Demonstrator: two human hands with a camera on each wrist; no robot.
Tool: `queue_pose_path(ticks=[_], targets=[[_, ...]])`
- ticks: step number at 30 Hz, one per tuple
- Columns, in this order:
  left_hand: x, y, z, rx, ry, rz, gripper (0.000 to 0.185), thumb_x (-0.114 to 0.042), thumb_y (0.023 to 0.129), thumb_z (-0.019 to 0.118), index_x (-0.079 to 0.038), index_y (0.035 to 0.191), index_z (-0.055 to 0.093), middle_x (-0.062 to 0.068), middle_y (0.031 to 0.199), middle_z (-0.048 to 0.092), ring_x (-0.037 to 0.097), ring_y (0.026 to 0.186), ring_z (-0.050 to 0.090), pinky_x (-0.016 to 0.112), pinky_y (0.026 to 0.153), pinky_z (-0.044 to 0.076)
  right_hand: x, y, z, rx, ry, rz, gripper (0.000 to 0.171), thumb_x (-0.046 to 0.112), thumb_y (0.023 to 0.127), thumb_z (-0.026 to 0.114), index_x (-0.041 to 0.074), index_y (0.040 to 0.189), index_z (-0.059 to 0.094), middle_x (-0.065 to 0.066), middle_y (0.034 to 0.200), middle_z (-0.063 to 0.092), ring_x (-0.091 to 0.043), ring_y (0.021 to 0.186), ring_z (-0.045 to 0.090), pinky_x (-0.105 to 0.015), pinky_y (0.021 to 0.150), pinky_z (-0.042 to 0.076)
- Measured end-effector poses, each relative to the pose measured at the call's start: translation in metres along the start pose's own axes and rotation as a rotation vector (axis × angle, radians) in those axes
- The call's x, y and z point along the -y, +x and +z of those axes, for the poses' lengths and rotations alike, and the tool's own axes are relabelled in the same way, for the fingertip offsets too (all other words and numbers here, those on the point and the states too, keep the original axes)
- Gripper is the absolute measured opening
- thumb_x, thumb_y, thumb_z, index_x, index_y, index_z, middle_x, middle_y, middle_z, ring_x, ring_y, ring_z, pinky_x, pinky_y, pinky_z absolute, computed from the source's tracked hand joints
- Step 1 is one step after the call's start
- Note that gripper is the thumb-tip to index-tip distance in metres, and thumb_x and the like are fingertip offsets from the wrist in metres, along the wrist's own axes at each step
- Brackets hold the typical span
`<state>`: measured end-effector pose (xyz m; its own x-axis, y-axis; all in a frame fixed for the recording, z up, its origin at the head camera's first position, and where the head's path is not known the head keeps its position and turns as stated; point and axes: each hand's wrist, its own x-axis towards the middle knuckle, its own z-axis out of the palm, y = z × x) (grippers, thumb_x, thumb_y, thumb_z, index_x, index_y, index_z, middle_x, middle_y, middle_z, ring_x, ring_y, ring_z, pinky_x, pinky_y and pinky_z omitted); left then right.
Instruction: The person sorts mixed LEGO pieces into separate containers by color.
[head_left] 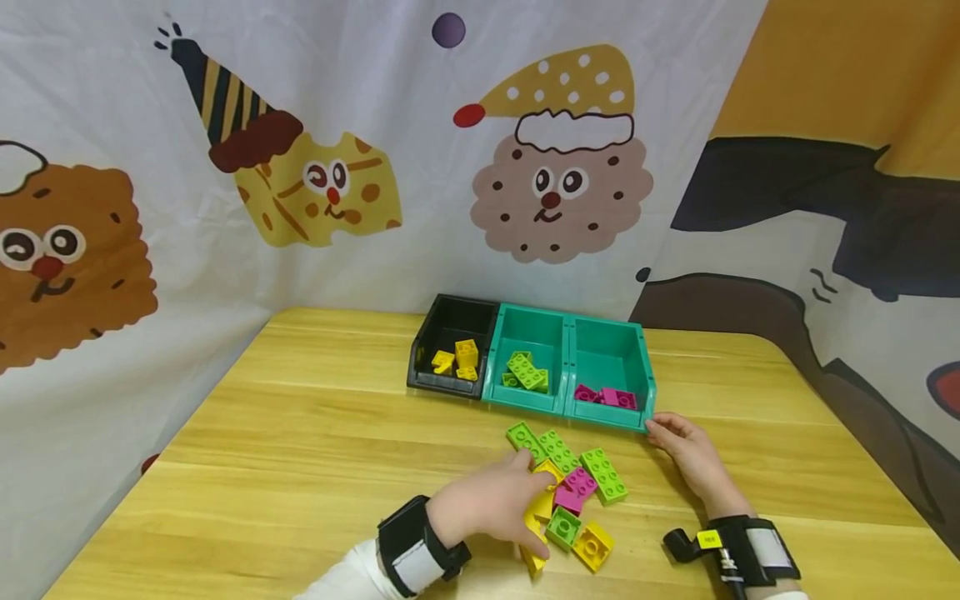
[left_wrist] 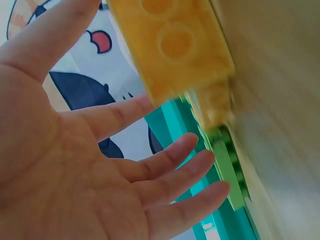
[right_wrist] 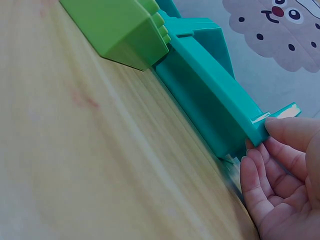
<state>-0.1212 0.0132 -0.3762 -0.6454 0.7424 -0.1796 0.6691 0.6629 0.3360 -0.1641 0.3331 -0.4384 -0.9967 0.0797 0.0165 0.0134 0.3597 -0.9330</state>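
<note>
My left hand reaches over yellow toy bricks in a loose pile on the table. Its fingers are spread in the left wrist view, with a yellow brick close by the thumb and the index fingertip. Beside them lie magenta bricks, a small green brick and another yellow brick. With thumb and fingers, my right hand pinches the front right corner of the right teal bin, which has magenta bricks in it.
A black bin with yellow bricks stands left of the middle teal bin, which contains lime green bricks. More lime green bricks lie between the bins and my left hand. A cartoon-printed cloth hangs behind the wooden table.
</note>
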Motion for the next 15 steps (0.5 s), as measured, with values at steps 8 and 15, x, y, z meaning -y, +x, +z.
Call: queue_pose_path(ticks=[8,15], targets=[[-0.0063,0.0018,0.003,-0.009,0.007,0.021,0.06,-0.049,0.078,0.072,-0.017,0.127,0.057,-0.001,0.11,0.057,0.006,0.09,0.049,0.021,0.081,0.047,-0.0006,0.0002,-0.0001,-0.001,-0.019,0.004,0.04,0.027,0.097,0.054,-0.009,0.114,0.054,0.019,0.089,0.058,0.004,0.085,0.058,-0.014,0.077,0.049],[-0.0043,0.006,0.006,-0.014,-0.027,0.041,0.043,-0.04,0.086,0.066,-0.02,0.125,0.062,-0.006,0.114,0.064,0.007,0.099,0.055,0.021,0.086,0.046,-0.0005,0.0007,-0.0001,-0.01,-0.006,-0.001,0.037,0.026,0.097,0.054,-0.008,0.112,0.056,0.02,0.088,0.058,0.004,0.084,0.058,-0.014,0.077,0.049]])
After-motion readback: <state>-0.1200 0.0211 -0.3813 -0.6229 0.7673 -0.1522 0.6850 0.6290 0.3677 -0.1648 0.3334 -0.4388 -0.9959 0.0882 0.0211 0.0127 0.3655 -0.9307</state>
